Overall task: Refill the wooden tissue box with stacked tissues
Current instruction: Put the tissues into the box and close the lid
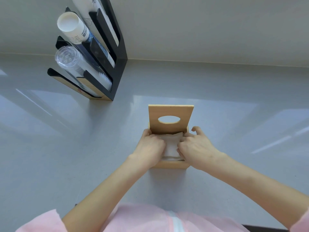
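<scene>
A: Left hand [148, 145] is curled, fingers bent down onto the left side of the tissue stack [172, 145], pressing it into the wooden tissue box [170, 164]. Right hand [194, 145] does the same on the right side, knuckles up, index finger slightly lifted near the box's far right corner.

B: Pinching or pushing?

A: Looks like pushing; fingertips are hidden behind the knuckles, so can't tell for sure. Stack sits inside the box, its top about level with the rim, between both hands.

B: Lid?

A: Lid [170, 118] with the oval slot stands tilted up at the far edge of the box, open.

B: Where's the box?

A: On the grey counter [234, 114], right in front of the person. Black cup dispenser [115, 71] is well apart, beyond the box to the left, against the wall.

B: Risks?

A: My guess: uneven pressure could crumple or buckle the top sheets, so the lid won't close flat. Lid could also drop onto the fingers if the box gets jolted. Light box may slide on the glossy counter.
</scene>
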`<state>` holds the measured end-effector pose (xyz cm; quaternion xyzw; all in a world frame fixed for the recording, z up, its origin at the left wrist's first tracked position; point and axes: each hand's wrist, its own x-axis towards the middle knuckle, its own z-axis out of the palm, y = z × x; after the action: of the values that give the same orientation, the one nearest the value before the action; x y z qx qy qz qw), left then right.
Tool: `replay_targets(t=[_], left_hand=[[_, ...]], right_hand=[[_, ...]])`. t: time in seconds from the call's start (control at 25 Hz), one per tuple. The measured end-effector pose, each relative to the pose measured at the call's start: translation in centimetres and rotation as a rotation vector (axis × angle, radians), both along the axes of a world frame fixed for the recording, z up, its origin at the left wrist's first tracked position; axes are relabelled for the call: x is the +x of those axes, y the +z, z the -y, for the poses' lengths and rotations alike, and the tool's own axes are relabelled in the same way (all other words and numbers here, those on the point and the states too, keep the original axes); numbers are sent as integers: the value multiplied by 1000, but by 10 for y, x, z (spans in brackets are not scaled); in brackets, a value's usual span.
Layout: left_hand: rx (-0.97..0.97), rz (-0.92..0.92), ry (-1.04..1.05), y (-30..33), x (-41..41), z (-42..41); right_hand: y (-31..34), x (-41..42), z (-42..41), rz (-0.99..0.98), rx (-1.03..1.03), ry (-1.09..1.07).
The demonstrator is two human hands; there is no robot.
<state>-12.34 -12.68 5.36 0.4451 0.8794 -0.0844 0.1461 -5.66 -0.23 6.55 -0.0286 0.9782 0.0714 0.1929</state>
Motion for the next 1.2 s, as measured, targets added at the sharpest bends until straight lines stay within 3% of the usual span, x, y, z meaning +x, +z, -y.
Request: replay_targets(t=[0.16,0.36,0.44,0.56,0.64,0.88,1.2], left_hand=[[-71,-2,-63,-11,-5,2],[32,26,-71,-9,-9,6],[156,81,-26,-7,-5,12],[485,194,82,-1,5,22],[675,233,191,5,6,30],[1011,6,334,17,-26,30],[947,60,364,21,-42,18]], right_hand=[[0,-4,4,134,86,68],[1,-1,3,49,-111,-84],[-2,8,3,-111,-283,-169],[1,23,-5,-478,-610,-423],[4,27,-12,-609,-742,-542],[18,2,-28,-804,-862,-581],[23,-19,-27,-702,-883,-520]])
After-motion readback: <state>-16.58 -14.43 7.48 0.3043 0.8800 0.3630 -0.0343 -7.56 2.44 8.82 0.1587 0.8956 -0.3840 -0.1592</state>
